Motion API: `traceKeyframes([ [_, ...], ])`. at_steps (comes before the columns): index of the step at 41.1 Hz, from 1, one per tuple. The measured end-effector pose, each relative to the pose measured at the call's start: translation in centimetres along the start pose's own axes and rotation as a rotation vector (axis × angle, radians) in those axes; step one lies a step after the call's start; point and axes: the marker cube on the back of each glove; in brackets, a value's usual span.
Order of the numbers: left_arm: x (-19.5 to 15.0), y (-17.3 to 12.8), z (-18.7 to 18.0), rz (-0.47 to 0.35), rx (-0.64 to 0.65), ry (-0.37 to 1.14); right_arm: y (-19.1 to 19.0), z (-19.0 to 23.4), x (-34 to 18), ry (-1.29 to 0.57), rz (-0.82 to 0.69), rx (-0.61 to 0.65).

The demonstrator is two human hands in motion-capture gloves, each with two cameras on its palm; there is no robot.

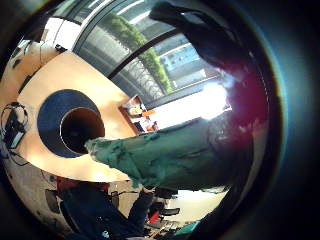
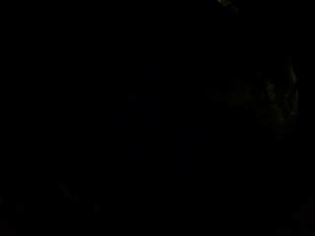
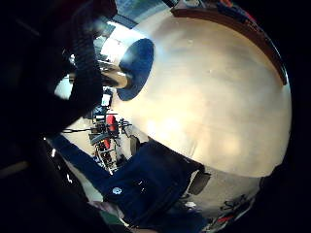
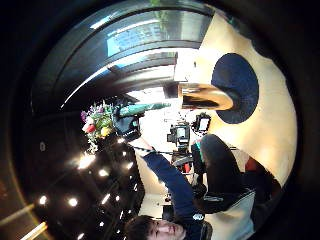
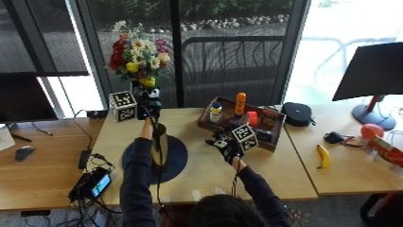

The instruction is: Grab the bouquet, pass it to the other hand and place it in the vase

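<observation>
Bouquet: The bouquet (image 5: 138, 54), red, yellow and white blooms over a green-wrapped stem bundle, was held upright in the air above the desk, its stem end just over the mouth of the vase.
Left hand: My left hand (image 5: 148, 105) was wrapped around the stems below the flowers; the little-finger palm view showed the green wrap (image 1: 165, 157) running out from my palm toward the dark opening.
Vase: The vase (image 5: 158, 150) stood upright on a round dark blue mat (image 5: 178, 158), directly under the stems, with nothing yet inside it that I could see.
Right hand: My right hand (image 5: 225, 146) hovered over the desk (image 5: 207, 175) to the right of the mat, fingers loosely curled and holding nothing.
Step in hand: By my judgement the hand-over was done and the lowering was what remained; to do it well I needed the stem end centred over the opening, the bundle kept vertical, and a straight descent so the wrap would not catch the rim or tip the vase.
Surroundings: A wooden tray (image 5: 242, 124) of bottles sat behind my right hand.
</observation>
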Motion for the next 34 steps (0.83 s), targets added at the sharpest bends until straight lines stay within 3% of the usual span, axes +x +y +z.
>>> traceKeyframes([
  [11,-5.3,-0.6,0.2,-0.039,-0.041,0.007,0.6,1.8,0.5,0.032,0.016,-0.028],
  [17,-15.1,1.8,-2.5,-0.099,-0.414,-0.25,-0.1,1.5,2.8,0.204,-0.06,0.116],
  [20,-20.3,3.7,-4.8,-0.133,-0.582,-0.415,0.4,1.0,3.3,0.156,-0.036,0.071],
  [23,-23.3,5.0,-6.4,-0.154,-0.647,-0.474,0.6,0.4,3.9,0.116,-0.029,0.053],
  [34,-24.5,5.7,-8.5,-0.159,-0.664,-0.461,0.3,-1.3,5.6,0.1,0.02,0.095],
])
